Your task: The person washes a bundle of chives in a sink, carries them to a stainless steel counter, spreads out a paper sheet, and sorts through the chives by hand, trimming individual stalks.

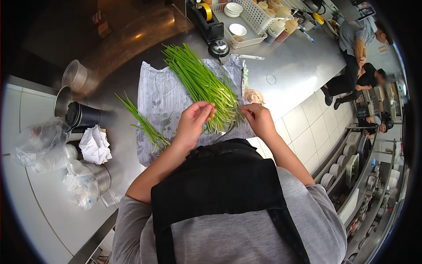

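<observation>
A large bundle of chives [193, 75], long and green with pale root ends toward me, lies on a crumpled, damp printed sheet [151, 92]. My left hand [193, 123] is over the near part of the bundle, its thumb and fingers pinched together; whatever is between them is too small to make out. At the bundle's right side, my right hand [260, 119] is also closed in a pinch, and its fingertips hide any strand they hold. A smaller group of chives [147, 125] rests apart at the left of the sheet.
Beyond the bundle stand a call bell [218, 48], a tape dispenser [210, 24] and a white basket [250, 22] with small bowls. Sauce bottles [281, 30] are beside it. A dark cup [83, 114] and plastic bags [44, 143] occupy the left. People [356, 53] are at far right.
</observation>
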Motion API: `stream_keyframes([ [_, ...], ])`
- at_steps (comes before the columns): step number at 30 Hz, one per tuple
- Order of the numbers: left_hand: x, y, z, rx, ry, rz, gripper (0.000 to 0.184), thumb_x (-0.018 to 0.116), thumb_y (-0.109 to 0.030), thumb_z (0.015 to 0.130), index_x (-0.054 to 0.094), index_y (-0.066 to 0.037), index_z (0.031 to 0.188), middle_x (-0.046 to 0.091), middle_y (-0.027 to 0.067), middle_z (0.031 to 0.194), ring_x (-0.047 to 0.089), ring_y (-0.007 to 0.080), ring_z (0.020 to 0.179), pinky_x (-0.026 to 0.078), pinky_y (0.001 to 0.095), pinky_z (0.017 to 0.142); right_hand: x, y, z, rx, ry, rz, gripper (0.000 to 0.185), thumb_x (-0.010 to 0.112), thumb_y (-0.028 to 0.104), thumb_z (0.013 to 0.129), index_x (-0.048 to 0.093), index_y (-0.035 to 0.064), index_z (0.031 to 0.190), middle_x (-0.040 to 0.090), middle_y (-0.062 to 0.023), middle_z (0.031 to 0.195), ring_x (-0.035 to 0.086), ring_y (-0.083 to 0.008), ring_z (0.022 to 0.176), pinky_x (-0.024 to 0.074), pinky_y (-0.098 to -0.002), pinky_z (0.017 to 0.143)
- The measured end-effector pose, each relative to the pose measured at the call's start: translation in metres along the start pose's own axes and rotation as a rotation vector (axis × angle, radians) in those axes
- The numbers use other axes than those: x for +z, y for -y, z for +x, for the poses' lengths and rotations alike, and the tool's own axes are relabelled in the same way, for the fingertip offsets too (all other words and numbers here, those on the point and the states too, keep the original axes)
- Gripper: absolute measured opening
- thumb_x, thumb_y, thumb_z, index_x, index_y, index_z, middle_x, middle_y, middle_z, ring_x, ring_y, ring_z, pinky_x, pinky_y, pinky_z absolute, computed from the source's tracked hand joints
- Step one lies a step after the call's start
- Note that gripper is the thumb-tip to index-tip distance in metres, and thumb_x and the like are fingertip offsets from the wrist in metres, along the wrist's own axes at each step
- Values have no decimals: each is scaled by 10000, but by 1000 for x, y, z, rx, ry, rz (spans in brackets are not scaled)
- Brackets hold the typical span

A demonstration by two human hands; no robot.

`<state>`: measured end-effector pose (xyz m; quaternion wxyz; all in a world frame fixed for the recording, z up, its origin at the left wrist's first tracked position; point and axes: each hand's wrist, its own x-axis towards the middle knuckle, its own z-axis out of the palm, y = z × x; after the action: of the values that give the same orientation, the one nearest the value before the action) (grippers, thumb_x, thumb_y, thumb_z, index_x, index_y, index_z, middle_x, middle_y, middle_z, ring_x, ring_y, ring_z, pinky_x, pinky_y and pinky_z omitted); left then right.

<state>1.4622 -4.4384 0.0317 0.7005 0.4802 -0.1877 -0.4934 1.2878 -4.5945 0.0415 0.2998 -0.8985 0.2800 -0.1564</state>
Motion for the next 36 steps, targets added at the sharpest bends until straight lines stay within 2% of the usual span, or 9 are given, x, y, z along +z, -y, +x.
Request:
stream_keyframes([
  [1, -1, 1, -2, 5, 27, 49, 191, 543, -175, 936, 579, -18, 1039, 621, 52, 960, 571, 108, 868, 438, 246, 785, -1, 2, 4, 2, -7, -1, 172, 612, 121, 851, 657, 43, 997, 639, -86, 811, 563, -175, 608, 460, -289, 577],
  [6, -8, 12, -13, -31, 98, 222, 180, 569, -117, 915, 581, 23, 1026, 642, 68, 980, 601, 113, 884, 471, 249, 773, 1, 54, 29, 476, 204, 1030, 283, 541, 241, 935, 624, -8, 1041, 637, -7, 844, 491, -46, 635, 413, -211, 591],
  [12, -13, 12, -16, -16, 106, 336, 250, 586, -127, 905, 581, 22, 1107, 643, 62, 989, 587, 99, 902, 465, 243, 783, 15, 65, 36, 433, 212, 1128, 143, 583, 100, 901, 625, -7, 987, 624, -17, 823, 482, -38, 610, 385, -176, 558],
  [18, 0, -27, -4, 22, -22, 273, 294, 592, -144, 904, 576, 8, 1155, 634, 51, 1014, 568, 90, 922, 446, 237, 821, 24, 73, 31, 317, 228, 984, 160, 607, 128, 890, 642, -9, 965, 631, 9, 801, 514, -30, 648, 425, -179, 586],
  [24, -8, -31, -1, 171, -64, 193, 199, 606, -139, 892, 613, 6, 1028, 652, 50, 931, 601, 83, 790, 466, 213, 693, 25, 78, 34, 214, 319, 844, 210, 632, 126, 870, 644, 1, 1039, 646, -4, 823, 532, -46, 682, 442, -192, 623],
  [28, -48, -48, -19, 137, -283, 298, 185, 620, -131, 880, 617, -2, 1012, 651, 48, 914, 608, 86, 764, 472, 219, 678, 14, 38, 50, 137, 38, 630, 167, 671, 138, 831, 671, 26, 954, 652, -22, 783, 541, -58, 671, 445, -223, 618],
  [31, -90, -48, -31, 127, -438, 450, 217, 635, -137, 867, 615, -1, 1035, 647, 61, 920, 614, 106, 756, 476, 234, 674, 4, 13, 49, 218, -25, 294, 151, 685, 147, 800, 657, 16, 870, 646, -74, 754, 586, -133, 662, 461, -272, 615],
  [33, -115, -41, -36, 114, -505, 556, 245, 645, -141, 857, 611, 4, 1052, 645, 75, 924, 618, 126, 750, 480, 247, 669, 4, 6, 43, 4, 12, -167, 163, 689, 159, 768, 631, 10, 798, 633, -125, 748, 615, -247, 684, 480, -350, 631],
  [36, -130, -38, -39, 142, -664, 963, 301, 685, -151, 812, 616, 23, 1048, 629, 109, 928, 619, 202, 818, 483, 301, 735, 20, -3, 32, 50, 123, -215, 134, 697, 130, 746, 641, 15, 788, 622, -136, 709, 603, -280, 629, 476, -350, 597],
])
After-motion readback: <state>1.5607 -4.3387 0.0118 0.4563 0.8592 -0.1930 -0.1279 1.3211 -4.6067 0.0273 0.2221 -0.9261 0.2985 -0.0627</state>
